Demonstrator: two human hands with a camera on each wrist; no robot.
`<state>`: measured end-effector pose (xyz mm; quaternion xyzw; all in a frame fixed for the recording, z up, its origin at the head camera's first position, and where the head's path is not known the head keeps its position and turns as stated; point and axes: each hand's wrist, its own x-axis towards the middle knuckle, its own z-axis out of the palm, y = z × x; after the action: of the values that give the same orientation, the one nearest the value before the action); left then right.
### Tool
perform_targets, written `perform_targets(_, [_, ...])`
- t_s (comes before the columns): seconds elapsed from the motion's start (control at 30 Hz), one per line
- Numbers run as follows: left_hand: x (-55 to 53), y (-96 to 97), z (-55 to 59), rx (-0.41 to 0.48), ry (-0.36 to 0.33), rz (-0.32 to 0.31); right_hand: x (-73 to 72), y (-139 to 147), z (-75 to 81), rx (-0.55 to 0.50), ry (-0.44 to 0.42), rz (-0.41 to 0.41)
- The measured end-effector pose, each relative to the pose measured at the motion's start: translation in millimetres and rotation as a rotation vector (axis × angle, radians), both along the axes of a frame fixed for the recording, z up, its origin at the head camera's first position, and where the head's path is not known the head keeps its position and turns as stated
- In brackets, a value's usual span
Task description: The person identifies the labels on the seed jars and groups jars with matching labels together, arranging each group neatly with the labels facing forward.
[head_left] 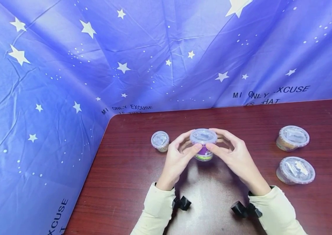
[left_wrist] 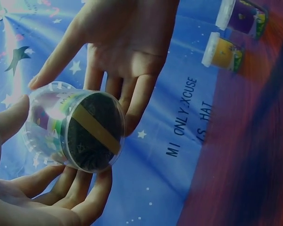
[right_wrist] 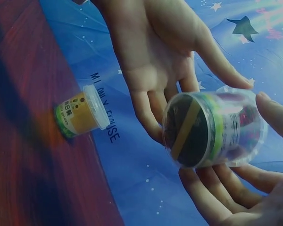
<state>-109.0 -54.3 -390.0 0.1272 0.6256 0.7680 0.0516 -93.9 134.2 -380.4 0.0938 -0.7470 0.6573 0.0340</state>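
Both hands hold one clear plastic tub point(head_left: 203, 149) with a translucent lid and a purple and green label, above the table's middle. My left hand point(head_left: 180, 158) grips its left side and my right hand point(head_left: 234, 155) its right, thumbs on the near face and fingers curled behind. In the left wrist view the tub's base point(left_wrist: 96, 132) shows dark contents and a yellow strip across it. From the right wrist view, fingers of both hands surround the tub point(right_wrist: 217, 129), with its base tilted toward the camera.
A smaller lidded tub point(head_left: 160, 141), yellow-labelled in the right wrist view, stands left of the hands. Two more lidded tubs, a farther one point(head_left: 293, 137) and a nearer one point(head_left: 295, 170), stand at right on the reddish-brown table point(head_left: 119, 182). Blue star-printed cloth point(head_left: 154, 58) hangs behind and at left.
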Motion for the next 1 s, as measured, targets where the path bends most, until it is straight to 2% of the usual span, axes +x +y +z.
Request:
perform_targets(0.17, [-2.4, -5.7, 0.8, 0.003, -0.03, -0.026, 0.4, 4.0, 2.3, 0.002, 0.013, 0.039])
perform_targets(0.3, [-2.9, -8.6, 1.6, 0.022, -0.051, -0.05, 0.4, 6.6, 2.6, -0.032, 0.01, 0.069])
perform_targets(0.53, [-1.6, -9.0, 2.9, 0.067, -0.085, -0.055, -1.0, 7.8, 0.5, -0.096, 0.026, 0.104])
perform_targets(0.8, [-2.6, -8.9, 0.9, 0.174, -0.131, -0.179, -1.1, 6.6, -0.7, -0.085, 0.006, 0.143])
perform_targets(1.0, [-2.7, -8.9, 0.4, 0.151, -0.127, -0.178, -1.5, 5.7, -0.9, -0.069, 0.03, 0.125])
